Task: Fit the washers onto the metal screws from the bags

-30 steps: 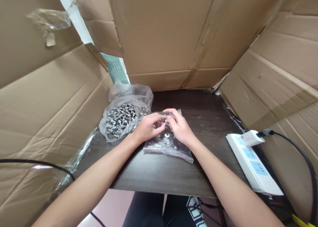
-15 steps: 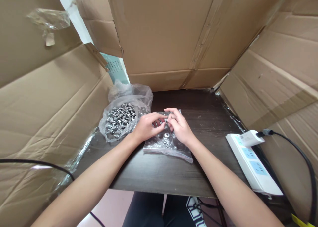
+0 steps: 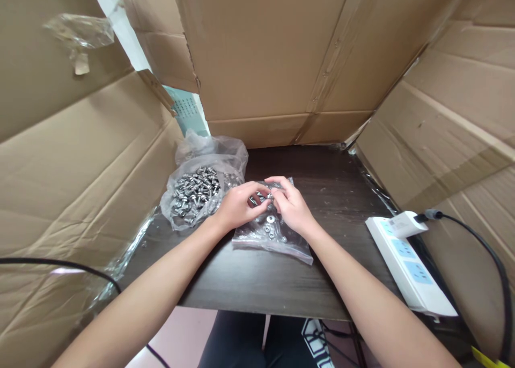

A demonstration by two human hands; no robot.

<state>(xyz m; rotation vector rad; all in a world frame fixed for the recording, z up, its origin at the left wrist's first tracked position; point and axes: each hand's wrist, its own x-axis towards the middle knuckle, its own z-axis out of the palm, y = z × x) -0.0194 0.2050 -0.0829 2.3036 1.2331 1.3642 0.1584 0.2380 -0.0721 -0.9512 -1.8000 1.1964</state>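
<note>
Over a flat clear zip bag [image 3: 257, 240], my two hands meet at a small shiny bolt [image 3: 270, 197], its details partly hidden by the fingers. My left hand [image 3: 242, 204] grips it from the left between thumb and fingertips. From the right, my right hand [image 3: 290, 204] pinches the same piece with thumb and index finger. A flat washer [image 3: 271, 219] and several small nuts [image 3: 267, 229] lie on the zip bag just below the fingers. More metal pieces under my left hand are partly covered.
Left of my hands, an open plastic bag [image 3: 171, 191] holds many bolts [image 3: 197, 191]. A white power strip [image 3: 418, 282] with a plugged-in adapter [image 3: 408, 224] lies at the right. Cardboard walls [image 3: 281, 51] enclose the dark table [image 3: 261, 287] at the back and sides.
The fingers of my right hand have curled in closer round the bolt, and the bolt has turned slightly. Both arms stay nearly in place.
</note>
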